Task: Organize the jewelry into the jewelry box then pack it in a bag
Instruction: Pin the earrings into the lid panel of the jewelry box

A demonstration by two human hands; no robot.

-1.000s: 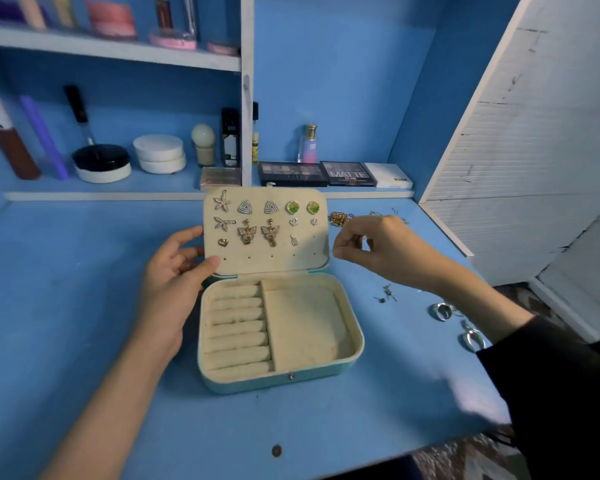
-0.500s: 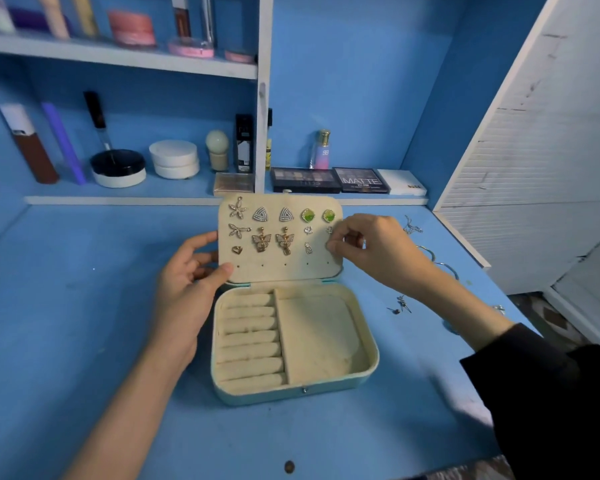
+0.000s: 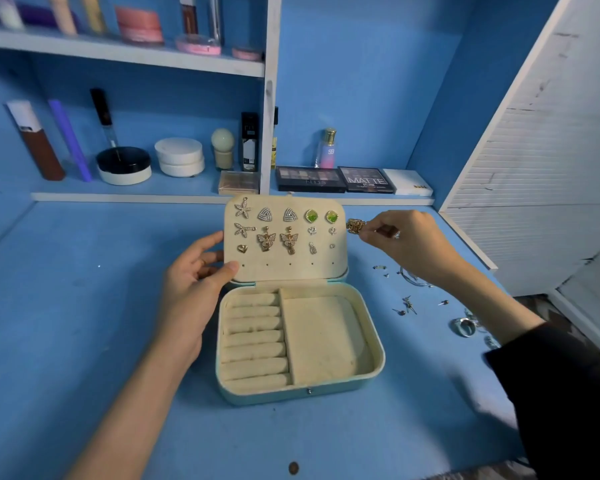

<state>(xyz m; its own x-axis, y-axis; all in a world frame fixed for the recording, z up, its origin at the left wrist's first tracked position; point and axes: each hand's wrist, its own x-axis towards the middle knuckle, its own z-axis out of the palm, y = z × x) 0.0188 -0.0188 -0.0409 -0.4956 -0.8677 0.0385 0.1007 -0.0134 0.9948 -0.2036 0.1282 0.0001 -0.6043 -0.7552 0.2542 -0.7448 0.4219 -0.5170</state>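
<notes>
An open teal jewelry box [image 3: 378,370] with cream lining sits mid-table. Its raised lid [image 3: 284,268] carries several pinned earrings, among them a green pair [image 3: 321,216]. The tray below has ring rolls on the left and a bare compartment on the right. My left hand [image 3: 194,282] holds the lid's left edge, thumb on its inner face. My right hand [image 3: 406,242] is just right of the lid and pinches a gold ornate earring [image 3: 355,225] at the fingertips. Loose small studs [image 3: 407,304] and a silver ring [image 3: 465,327] lie on the table to the right.
The blue table [image 3: 84,323] meets a low shelf [image 3: 153,195] at the back holding cosmetic jars, tubes and eyeshadow palettes [image 3: 336,178]. A white slatted panel [image 3: 541,188] stands at the right. A thin bangle [image 3: 411,277] lies under my right wrist. A small brown spot [image 3: 293,467] marks the front edge.
My right hand has drawn back from the lid's right side to the right, and now pinches the gold earring beside the lid. My left hand keeps hold of the lid.
</notes>
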